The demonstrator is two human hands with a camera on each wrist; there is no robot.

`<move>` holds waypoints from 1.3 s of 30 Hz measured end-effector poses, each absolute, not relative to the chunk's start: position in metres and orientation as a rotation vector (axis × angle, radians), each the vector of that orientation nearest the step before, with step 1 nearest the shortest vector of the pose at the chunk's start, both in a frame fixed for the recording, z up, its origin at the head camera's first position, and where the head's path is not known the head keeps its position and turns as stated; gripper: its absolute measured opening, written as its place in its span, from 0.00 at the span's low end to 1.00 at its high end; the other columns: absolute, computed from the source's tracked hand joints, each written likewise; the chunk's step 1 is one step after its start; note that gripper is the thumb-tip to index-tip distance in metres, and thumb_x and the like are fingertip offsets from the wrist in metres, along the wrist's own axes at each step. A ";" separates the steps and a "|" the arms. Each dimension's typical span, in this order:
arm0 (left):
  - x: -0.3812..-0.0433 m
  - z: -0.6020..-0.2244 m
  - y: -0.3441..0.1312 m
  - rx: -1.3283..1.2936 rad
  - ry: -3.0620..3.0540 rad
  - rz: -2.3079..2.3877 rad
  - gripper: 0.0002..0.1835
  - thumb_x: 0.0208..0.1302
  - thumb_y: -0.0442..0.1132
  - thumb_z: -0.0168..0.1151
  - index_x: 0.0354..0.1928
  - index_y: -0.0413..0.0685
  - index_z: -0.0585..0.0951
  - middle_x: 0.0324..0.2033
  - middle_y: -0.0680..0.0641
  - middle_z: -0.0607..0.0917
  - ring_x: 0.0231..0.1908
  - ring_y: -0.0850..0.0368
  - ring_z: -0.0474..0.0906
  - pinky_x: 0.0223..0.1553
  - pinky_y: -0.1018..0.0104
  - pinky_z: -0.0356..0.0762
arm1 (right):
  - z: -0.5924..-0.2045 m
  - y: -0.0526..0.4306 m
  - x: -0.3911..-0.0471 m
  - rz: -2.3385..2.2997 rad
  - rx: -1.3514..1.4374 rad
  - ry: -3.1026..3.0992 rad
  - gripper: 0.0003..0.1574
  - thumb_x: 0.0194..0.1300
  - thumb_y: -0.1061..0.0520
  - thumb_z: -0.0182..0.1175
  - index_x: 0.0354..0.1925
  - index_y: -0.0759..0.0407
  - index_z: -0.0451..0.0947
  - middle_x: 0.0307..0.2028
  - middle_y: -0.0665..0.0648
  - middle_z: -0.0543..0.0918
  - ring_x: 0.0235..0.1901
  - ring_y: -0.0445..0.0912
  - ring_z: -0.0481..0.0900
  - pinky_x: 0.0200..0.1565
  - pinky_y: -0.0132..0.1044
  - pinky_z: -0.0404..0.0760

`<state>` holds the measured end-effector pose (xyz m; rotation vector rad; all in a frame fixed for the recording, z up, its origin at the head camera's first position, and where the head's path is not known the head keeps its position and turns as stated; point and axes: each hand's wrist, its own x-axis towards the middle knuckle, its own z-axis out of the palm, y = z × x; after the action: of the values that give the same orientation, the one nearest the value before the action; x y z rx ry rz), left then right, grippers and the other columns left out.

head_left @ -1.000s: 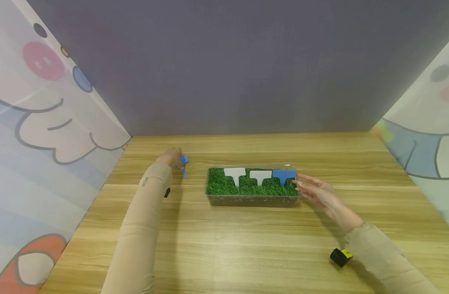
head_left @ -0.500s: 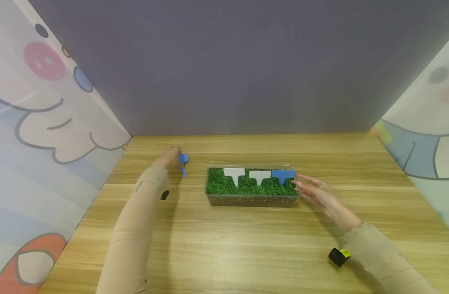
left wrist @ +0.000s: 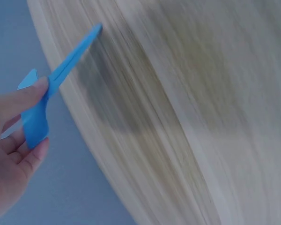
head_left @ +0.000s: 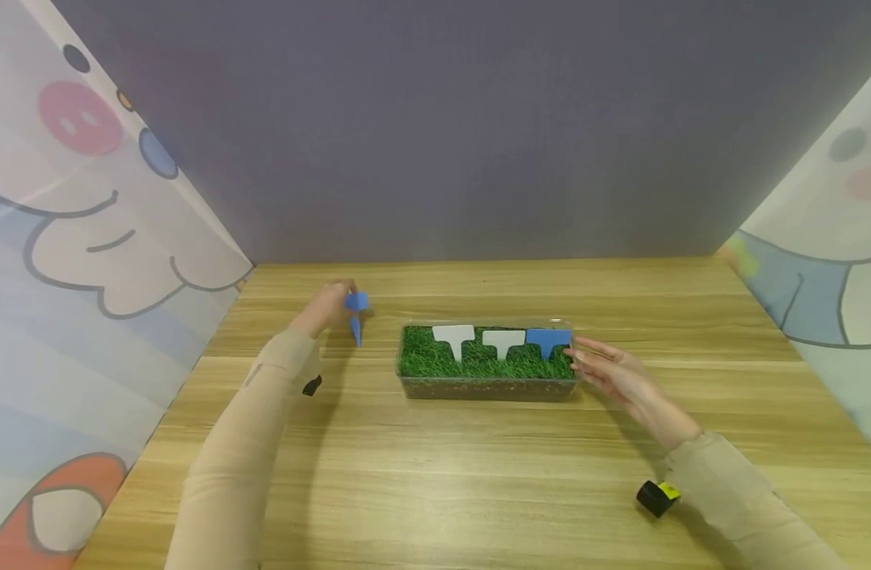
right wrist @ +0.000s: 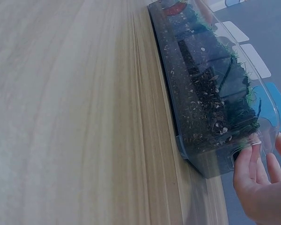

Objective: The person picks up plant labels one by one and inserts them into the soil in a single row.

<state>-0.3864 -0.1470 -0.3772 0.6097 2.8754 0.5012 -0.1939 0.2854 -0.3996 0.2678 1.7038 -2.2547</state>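
My left hand [head_left: 327, 305] pinches a blue T-shaped plant label [left wrist: 36, 124] between thumb and fingers. Its pointed stem angles down, close over the table in the head view, to the left of the planter. A clear plastic planter box [head_left: 488, 389] of dark soil topped with green grass sits mid-table. Standing in the grass are two white plant labels, a left one [head_left: 454, 332] and a middle one [head_left: 504, 340], plus a blue plant label [head_left: 548, 338] at the right. With fairly straight fingers, my right hand [head_left: 631, 389] touches the planter's right end.
A black wrist strap piece [head_left: 311, 385] shows by the left sleeve, and a black and yellow one [head_left: 658, 499] by the right sleeve. A grey wall [head_left: 464, 142] rises behind the wooden table [head_left: 478, 475]. Cartoon-printed panels flank both sides.
My left hand has drawn slightly up and back with the blue plant label, which now hangs more upright and shows more of its head. The right hand and planter stay nearly still.
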 end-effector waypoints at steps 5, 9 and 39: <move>-0.386 -0.378 -0.145 0.596 2.876 0.629 0.15 0.54 0.29 0.59 0.44 0.33 0.71 0.43 0.30 0.76 0.44 0.37 0.73 0.45 0.50 0.73 | -0.399 0.285 -0.194 -2.244 0.262 1.720 0.32 0.59 0.59 0.56 0.61 0.55 0.60 0.41 0.43 0.80 0.41 0.38 0.77 0.50 0.28 0.71; -0.386 -0.378 -0.145 0.555 2.838 0.734 0.13 0.58 0.31 0.56 0.45 0.34 0.72 0.43 0.32 0.76 0.44 0.39 0.73 0.43 0.51 0.73 | -0.399 0.285 -0.194 -2.236 0.265 1.727 0.39 0.59 0.58 0.57 0.64 0.61 0.52 0.41 0.42 0.80 0.42 0.38 0.77 0.50 0.28 0.71; -0.364 -0.357 -0.140 0.579 2.734 1.044 0.12 0.60 0.38 0.56 0.44 0.40 0.77 0.42 0.38 0.79 0.43 0.45 0.75 0.43 0.53 0.74 | -0.399 0.284 -0.194 -2.240 0.256 1.720 0.34 0.59 0.59 0.56 0.62 0.59 0.57 0.40 0.42 0.80 0.41 0.38 0.77 0.49 0.27 0.72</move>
<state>-0.3644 -0.1396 -0.3567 0.5795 2.7336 1.0443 -0.1935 0.2840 -0.3994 0.2564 1.7203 -2.2400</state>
